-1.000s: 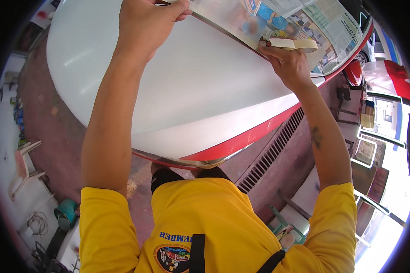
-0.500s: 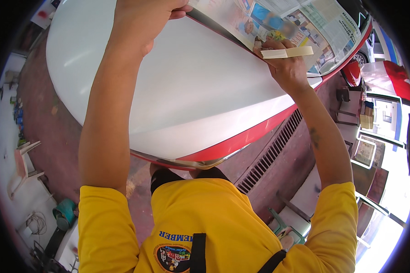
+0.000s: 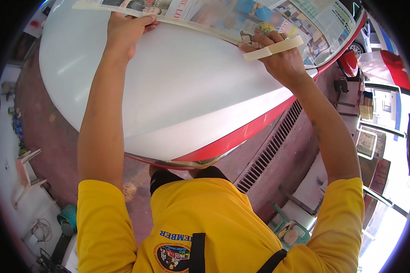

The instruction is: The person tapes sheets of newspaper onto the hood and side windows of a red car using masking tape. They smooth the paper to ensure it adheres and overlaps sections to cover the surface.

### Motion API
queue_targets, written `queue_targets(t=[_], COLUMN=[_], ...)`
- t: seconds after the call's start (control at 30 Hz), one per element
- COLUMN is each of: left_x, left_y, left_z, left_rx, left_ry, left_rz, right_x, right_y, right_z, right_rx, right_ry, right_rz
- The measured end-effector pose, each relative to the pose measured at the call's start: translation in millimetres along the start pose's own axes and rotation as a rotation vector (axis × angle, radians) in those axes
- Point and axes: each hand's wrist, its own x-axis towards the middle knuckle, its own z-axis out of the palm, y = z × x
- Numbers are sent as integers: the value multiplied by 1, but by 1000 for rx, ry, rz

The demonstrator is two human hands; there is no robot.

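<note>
**Masking a white car panel**

Left hand (image 3: 125,29) at eleven o'clock, fingers closed on the edge of the masking tape strip (image 3: 191,23), pressing it to the white panel (image 3: 168,91). Newspaper (image 3: 259,18) lying along twelve o'clock above the strip. Right hand (image 3: 278,57) at one o'clock, wearing a tape roll (image 3: 274,48), fingertips pressing the strip.

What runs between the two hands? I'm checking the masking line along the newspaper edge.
In the head view, a strip of masking tape runs between left hand and right hand, along the newspaper edge on the white panel.
</note>
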Motion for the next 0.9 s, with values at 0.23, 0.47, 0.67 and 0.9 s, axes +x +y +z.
queue_targets(t=[0.23, 0.47, 0.67, 0.9], left_x=[0, 20, 20, 8], left_y=[1, 2, -5, 3], left_z=[6, 12, 16, 19], left_rx=[-34, 50, 37, -28], left_ry=[35, 34, 70, 54], left_rz=[-32, 29, 25, 66], right_x=[9, 8, 15, 40], right_y=[3, 4, -9, -19], right_z=[-3, -5, -10, 0], right_rx=[90, 231, 479, 499], right_ry=[-119, -86, -60, -50], right_rz=[52, 95, 371, 580])
